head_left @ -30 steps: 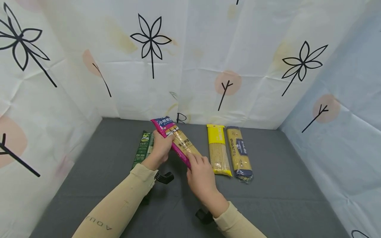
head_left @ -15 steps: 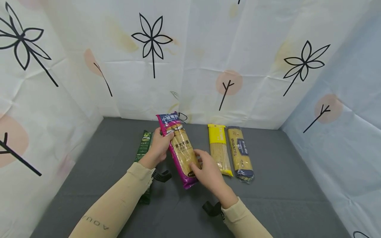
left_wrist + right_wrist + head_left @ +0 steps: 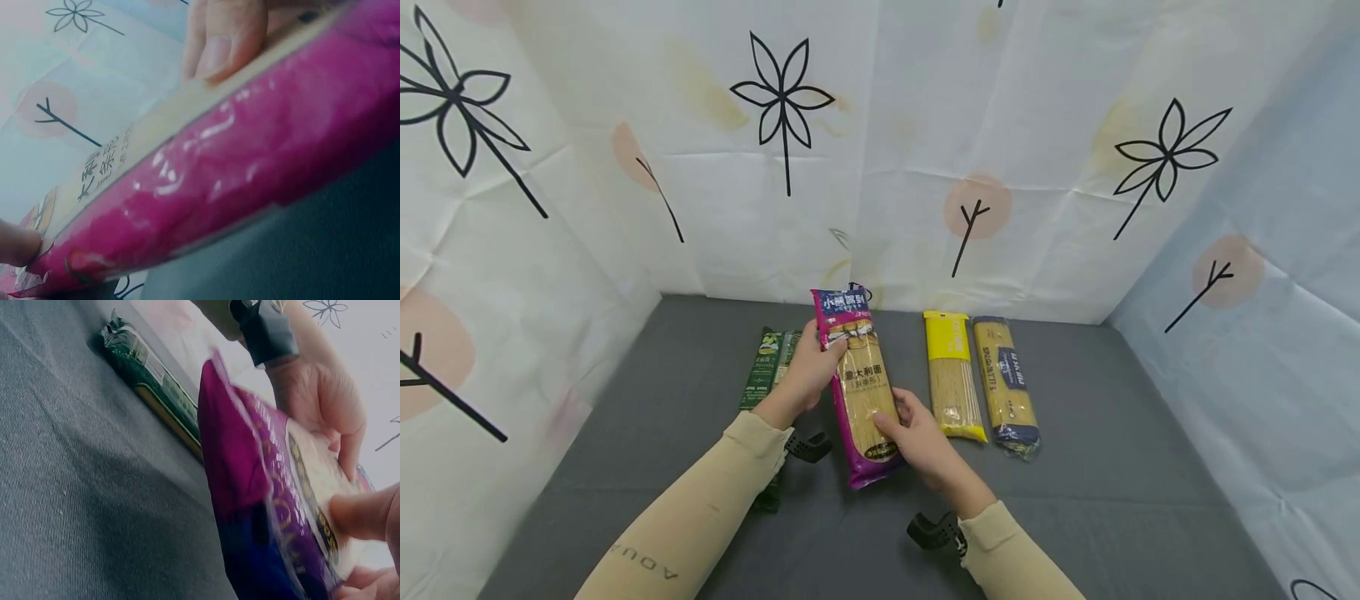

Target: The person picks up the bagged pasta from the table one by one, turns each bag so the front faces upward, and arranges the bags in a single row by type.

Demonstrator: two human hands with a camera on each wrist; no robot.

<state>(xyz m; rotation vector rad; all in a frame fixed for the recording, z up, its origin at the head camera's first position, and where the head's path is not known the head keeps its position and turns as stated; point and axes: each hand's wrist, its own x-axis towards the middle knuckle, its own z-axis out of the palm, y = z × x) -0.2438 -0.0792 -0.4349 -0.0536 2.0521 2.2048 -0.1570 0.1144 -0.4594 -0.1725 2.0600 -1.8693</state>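
Head view: right hand (image 3: 919,435) pinches the pink pasta packet (image 3: 863,387) low down, left hand (image 3: 805,367) grips its upper edge, holding it over the grey surface (image 3: 1090,442); green packet (image 3: 762,371) lies left, yellow packet (image 3: 953,375) right, flowered cloth (image 3: 1045,117) behind

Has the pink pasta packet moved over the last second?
Yes: in the head view, measured against the yellow packet, the pink pasta packet has turned, its top end swinging right and bottom end reaching lower.

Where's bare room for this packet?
Bare table: from the blue-ended packet to the right wall; from the green packet to the left wall. Crowded: the middle, where left hand and right hand hold the pink packet; also between the yellow packet and blue-ended one.
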